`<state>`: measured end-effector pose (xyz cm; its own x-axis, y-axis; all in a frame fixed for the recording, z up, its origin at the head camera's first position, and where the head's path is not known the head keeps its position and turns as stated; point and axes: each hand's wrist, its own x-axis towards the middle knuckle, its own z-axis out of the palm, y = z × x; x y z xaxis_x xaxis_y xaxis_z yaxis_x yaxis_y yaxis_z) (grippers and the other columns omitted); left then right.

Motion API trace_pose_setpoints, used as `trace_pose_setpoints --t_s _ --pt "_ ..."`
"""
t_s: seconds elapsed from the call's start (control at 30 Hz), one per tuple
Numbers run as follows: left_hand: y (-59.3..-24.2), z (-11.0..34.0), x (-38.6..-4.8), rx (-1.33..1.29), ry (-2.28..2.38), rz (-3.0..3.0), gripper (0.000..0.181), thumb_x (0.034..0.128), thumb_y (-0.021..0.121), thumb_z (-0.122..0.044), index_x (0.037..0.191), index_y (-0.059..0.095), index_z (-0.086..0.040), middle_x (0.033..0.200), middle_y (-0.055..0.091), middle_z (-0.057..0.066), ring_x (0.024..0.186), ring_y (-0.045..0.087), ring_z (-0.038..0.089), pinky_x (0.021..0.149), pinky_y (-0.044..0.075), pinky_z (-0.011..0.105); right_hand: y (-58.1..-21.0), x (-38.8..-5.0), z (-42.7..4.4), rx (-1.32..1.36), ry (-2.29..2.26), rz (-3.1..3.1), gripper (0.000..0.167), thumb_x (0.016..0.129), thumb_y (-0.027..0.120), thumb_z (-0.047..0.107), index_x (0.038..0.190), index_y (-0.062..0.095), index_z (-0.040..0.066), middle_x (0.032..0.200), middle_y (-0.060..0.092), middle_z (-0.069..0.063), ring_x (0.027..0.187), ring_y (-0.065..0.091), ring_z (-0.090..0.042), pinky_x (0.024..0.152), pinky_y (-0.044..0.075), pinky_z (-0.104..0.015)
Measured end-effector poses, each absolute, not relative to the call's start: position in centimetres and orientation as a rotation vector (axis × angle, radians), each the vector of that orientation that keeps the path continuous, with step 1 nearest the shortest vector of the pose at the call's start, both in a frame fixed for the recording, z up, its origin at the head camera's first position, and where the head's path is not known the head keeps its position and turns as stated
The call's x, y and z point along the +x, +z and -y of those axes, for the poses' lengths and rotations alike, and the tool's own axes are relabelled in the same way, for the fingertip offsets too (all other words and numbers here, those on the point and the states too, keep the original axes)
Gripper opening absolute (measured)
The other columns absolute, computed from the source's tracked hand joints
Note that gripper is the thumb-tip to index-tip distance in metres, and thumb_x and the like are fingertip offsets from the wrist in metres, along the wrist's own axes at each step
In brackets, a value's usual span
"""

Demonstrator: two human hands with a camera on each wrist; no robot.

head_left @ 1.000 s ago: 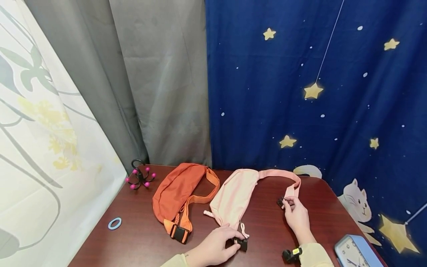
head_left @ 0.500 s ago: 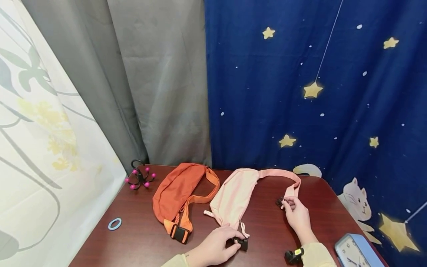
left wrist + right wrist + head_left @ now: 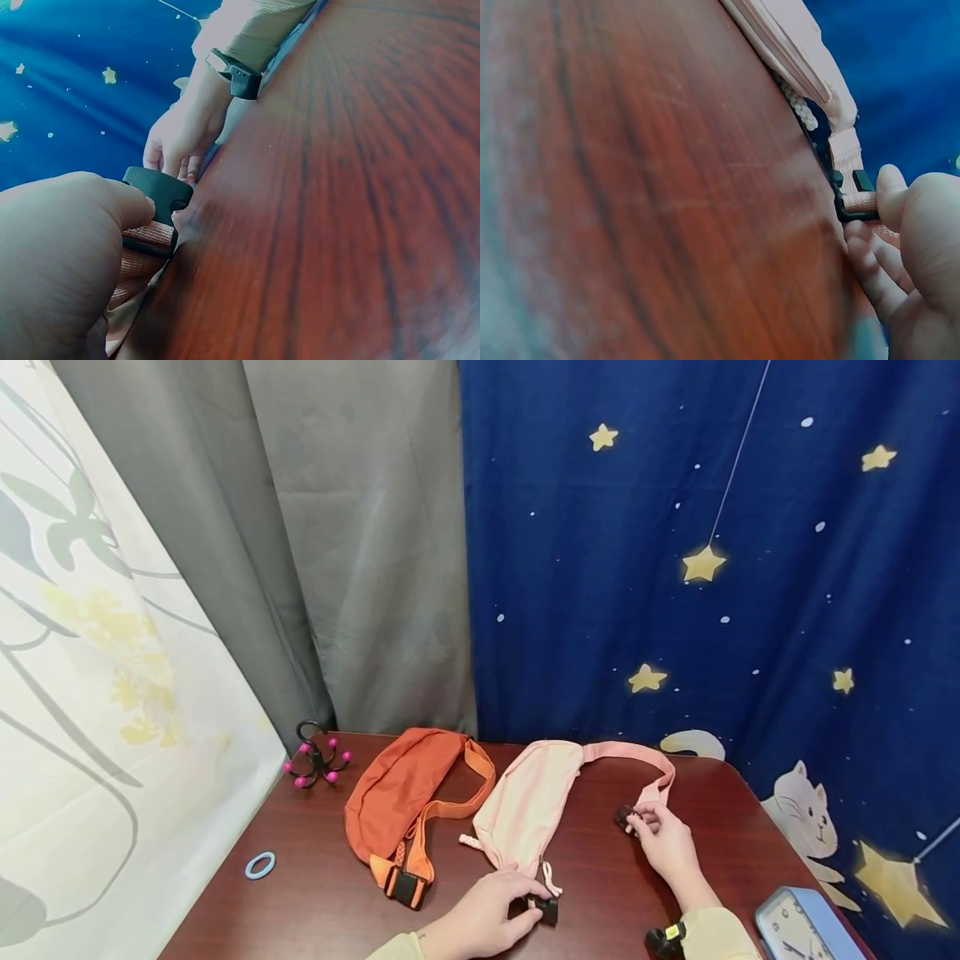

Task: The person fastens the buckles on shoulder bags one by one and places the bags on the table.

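Note:
A pink waist bag (image 3: 527, 793) lies on the table, its strap (image 3: 628, 749) curving away to the right. At the bag's near end, my left hand (image 3: 491, 910) pinches a black buckle half (image 3: 545, 909); in the left wrist view that buckle (image 3: 159, 190) sits under the thumb. My right hand (image 3: 667, 843) pinches the other black buckle part (image 3: 624, 816) at the strap's end. The right wrist view shows this buckle part (image 3: 859, 214) on the pink webbing between thumb and fingers. The two buckle parts are apart.
Left of the pink bag lies an orange waist bag (image 3: 401, 797) with its buckle (image 3: 406, 887) fastened. A black hook rack with pink tips (image 3: 318, 763) and a blue ring (image 3: 260, 865) are farther left. A blue clock (image 3: 802, 927) stands at the right.
My right hand has shifted slightly left with its buckle part. My left hand holds its buckle half in nearly the same place.

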<state>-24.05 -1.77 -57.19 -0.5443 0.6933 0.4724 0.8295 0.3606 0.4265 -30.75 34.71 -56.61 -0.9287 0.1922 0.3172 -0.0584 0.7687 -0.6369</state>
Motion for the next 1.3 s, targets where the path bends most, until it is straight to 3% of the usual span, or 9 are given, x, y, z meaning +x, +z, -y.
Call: trace_pose_setpoints --t_s 0.5,1.1,1.3 --pt "-57.1 1.9 -23.9 -1.375 -0.969 2.436 0.022 0.1066 0.070 -0.020 0.127 0.077 -0.021 0.120 0.079 -0.012 0.120 0.071 0.002 0.122 0.052 0.049 -55.1 -29.4 -32.5 0.104 1.043 2.768 0.015 0.098 0.084 0.015 0.109 0.074 0.014 0.088 0.076 0.004 0.072 0.067 -0.001 0.070 0.054 -0.021" --pt "-57.2 1.9 -24.1 -1.375 -0.975 2.428 0.020 0.1062 0.070 -0.020 0.125 0.076 -0.022 0.122 0.080 -0.010 0.123 0.073 0.003 0.121 0.053 0.051 -52.5 -27.3 -29.6 0.751 1.264 2.887 0.015 0.098 0.082 0.012 0.104 0.069 0.008 0.083 0.079 -0.001 0.068 0.071 -0.007 0.064 0.060 -0.024" --pt "-57.1 1.8 -24.1 -1.379 -0.980 2.411 0.020 0.1048 0.072 -0.018 0.124 0.077 -0.020 0.119 0.080 -0.010 0.119 0.073 0.002 0.120 0.054 0.052 -51.6 -26.6 -29.0 0.872 1.299 2.932 0.013 0.100 0.081 0.014 0.104 0.069 0.011 0.084 0.081 -0.002 0.069 0.072 -0.006 0.064 0.061 -0.024"
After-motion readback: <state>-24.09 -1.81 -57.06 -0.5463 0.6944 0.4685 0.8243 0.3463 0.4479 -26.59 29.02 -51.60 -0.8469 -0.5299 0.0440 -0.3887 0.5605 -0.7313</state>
